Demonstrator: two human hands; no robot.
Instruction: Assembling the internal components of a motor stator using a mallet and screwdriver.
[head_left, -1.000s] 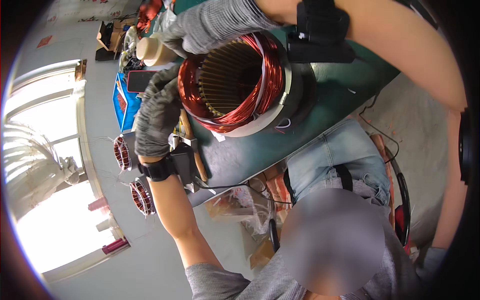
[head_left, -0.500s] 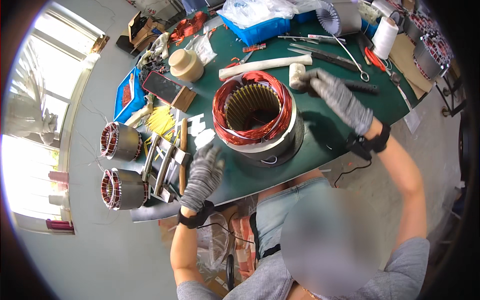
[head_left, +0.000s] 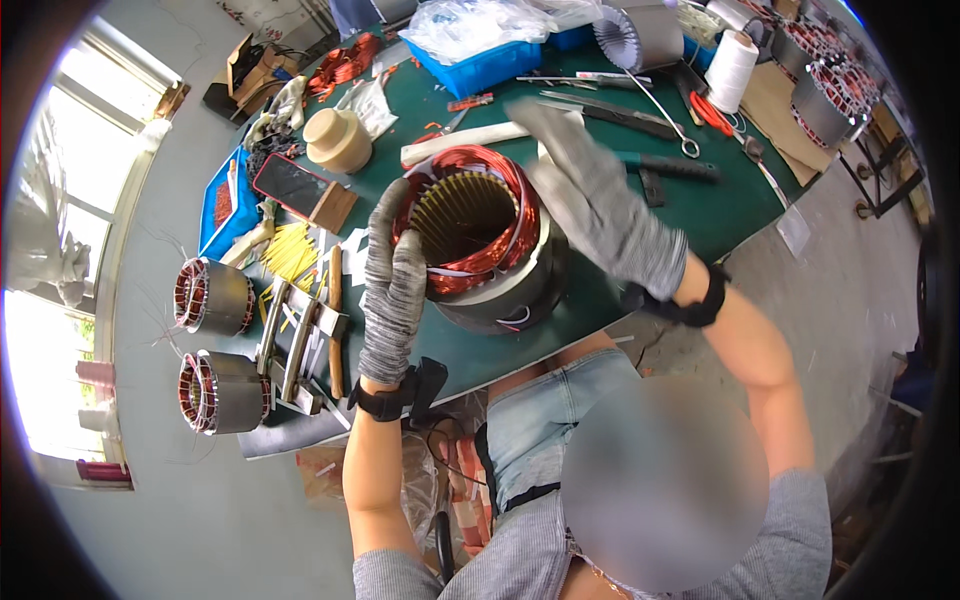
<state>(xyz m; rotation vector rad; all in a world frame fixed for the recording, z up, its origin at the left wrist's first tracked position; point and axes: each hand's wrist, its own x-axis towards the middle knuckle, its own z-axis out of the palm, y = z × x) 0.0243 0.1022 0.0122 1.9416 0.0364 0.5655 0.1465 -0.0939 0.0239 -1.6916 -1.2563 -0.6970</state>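
Observation:
A motor stator (head_left: 490, 300) stands upright on the green table in front of me, a thick ring of red-brown copper winding (head_left: 515, 245) around its slotted bore. My left hand (head_left: 388, 290), in a grey striped glove, touches the left side of the winding with its fingers extended and parted. Gloved the same way, my right hand (head_left: 605, 205) is at the stator's right side, somewhat blurred, its fingers stretched out and nothing seen in it. Whether it touches the winding I cannot tell. Beyond it lies a tool with a dark handle (head_left: 690, 168), its other end hidden behind the hand.
Two smaller stators (head_left: 215, 297) (head_left: 225, 392) sit at the left, beside metal bars and a wooden stick (head_left: 336, 320). A phone (head_left: 290, 185) leans on a wooden block. Farther back are a blue bin (head_left: 480, 70), a white thread cone (head_left: 732, 72) and long blades (head_left: 610, 115).
My left hand has moved up from the table onto the winding. My right hand has left the white-headed hammer and come left to the stator. The whole view has shifted slightly.

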